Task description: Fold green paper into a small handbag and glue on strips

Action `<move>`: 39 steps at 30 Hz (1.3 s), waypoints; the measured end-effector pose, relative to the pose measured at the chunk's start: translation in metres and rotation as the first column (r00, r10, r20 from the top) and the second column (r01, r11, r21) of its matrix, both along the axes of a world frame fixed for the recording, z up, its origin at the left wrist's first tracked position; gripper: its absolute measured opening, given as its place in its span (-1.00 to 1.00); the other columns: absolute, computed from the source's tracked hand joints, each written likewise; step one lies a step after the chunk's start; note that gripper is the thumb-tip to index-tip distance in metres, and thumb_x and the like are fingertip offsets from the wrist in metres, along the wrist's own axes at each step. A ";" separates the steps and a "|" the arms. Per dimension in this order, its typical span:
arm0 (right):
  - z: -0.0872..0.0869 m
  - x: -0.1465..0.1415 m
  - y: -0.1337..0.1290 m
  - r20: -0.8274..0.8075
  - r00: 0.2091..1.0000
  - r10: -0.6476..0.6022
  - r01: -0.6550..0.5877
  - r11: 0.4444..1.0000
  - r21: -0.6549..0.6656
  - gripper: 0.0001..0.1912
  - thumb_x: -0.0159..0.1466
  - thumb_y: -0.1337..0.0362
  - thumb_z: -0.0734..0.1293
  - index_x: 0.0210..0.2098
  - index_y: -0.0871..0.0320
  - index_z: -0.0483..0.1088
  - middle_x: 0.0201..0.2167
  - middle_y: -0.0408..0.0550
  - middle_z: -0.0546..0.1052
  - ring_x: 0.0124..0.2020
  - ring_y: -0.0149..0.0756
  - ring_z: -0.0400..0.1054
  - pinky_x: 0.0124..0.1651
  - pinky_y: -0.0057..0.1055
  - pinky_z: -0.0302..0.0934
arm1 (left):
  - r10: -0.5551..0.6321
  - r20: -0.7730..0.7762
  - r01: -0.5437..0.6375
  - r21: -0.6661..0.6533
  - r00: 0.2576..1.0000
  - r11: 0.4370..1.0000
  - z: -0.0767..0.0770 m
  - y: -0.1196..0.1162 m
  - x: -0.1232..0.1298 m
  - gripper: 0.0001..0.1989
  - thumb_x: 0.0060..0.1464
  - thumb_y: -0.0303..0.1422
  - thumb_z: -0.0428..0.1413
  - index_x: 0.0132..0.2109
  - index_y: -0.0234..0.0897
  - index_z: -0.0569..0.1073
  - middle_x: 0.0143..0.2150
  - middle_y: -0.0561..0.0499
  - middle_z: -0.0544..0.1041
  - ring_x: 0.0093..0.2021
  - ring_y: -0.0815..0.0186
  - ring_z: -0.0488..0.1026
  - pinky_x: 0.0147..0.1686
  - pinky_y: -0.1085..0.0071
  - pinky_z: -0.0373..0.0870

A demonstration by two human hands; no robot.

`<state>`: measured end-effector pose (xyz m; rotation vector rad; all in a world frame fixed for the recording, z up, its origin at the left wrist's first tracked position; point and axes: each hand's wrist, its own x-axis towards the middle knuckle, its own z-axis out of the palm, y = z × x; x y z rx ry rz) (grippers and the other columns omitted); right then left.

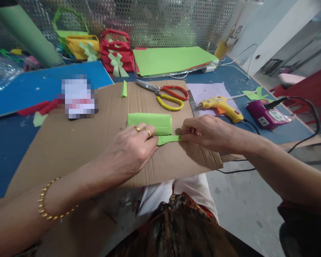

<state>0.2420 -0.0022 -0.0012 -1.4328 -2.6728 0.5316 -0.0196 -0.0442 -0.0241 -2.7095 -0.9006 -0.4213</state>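
Note:
A folded light-green paper piece (149, 121) lies on the brown cardboard sheet (101, 142) in front of me. Along its near edge runs a narrow green paper strip (171, 139). My left hand (133, 144), with rings on its fingers, has its fingers bent down over the folded piece and the strip's left end, which they partly hide. Between the thumb and fingers of my right hand (203, 132) is the strip's right end. Just beyond lie scissors (166, 94) with one red and one yellow handle, and a small folded green scrap (124, 89).
A yellow glue gun (222, 107) rests on lilac paper at the right, near a purple power socket (269, 113) with a black cable. Green sheets (173, 59) are stacked at the back, beside red (116, 51) and yellow (82, 46) paper bags. A blue board (88, 76) lies left.

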 end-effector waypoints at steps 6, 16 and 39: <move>0.004 -0.003 0.000 0.070 0.997 -0.035 0.037 0.999 -0.023 -0.83 0.35 0.23 0.39 -0.37 0.11 0.44 -0.49 -0.17 0.52 -0.51 -0.40 0.26 -0.41 -0.39 -0.05 | 0.003 -0.035 -0.002 0.026 0.999 1.000 0.000 0.000 0.000 -0.66 0.48 -0.38 -0.05 -0.22 -0.32 0.56 -0.21 -0.15 0.61 -0.22 0.14 0.48 -0.26 0.23 0.36; 0.005 0.008 0.003 0.046 0.999 0.003 -0.003 1.000 0.004 -0.80 0.35 0.24 0.40 -0.41 0.11 0.42 -0.53 -0.19 0.48 -0.53 -0.41 0.26 -0.40 -0.39 -0.02 | 0.000 -0.021 0.000 0.026 1.000 1.000 -0.001 0.000 0.000 -0.67 0.48 -0.38 -0.03 -0.23 -0.32 0.55 -0.22 -0.14 0.60 -0.23 0.17 0.47 -0.28 0.25 0.33; -0.020 0.009 -0.023 0.058 0.919 0.389 -0.331 0.683 0.651 -0.75 0.48 0.39 0.23 -0.31 0.15 0.46 -0.38 0.00 0.57 -0.36 -0.27 0.35 -0.30 -0.28 0.09 | 0.005 0.026 -0.006 0.041 1.000 0.999 0.001 -0.003 0.001 -0.69 0.45 -0.42 0.00 -0.22 -0.37 0.59 -0.26 -0.13 0.60 -0.25 0.13 0.51 -0.27 0.22 0.38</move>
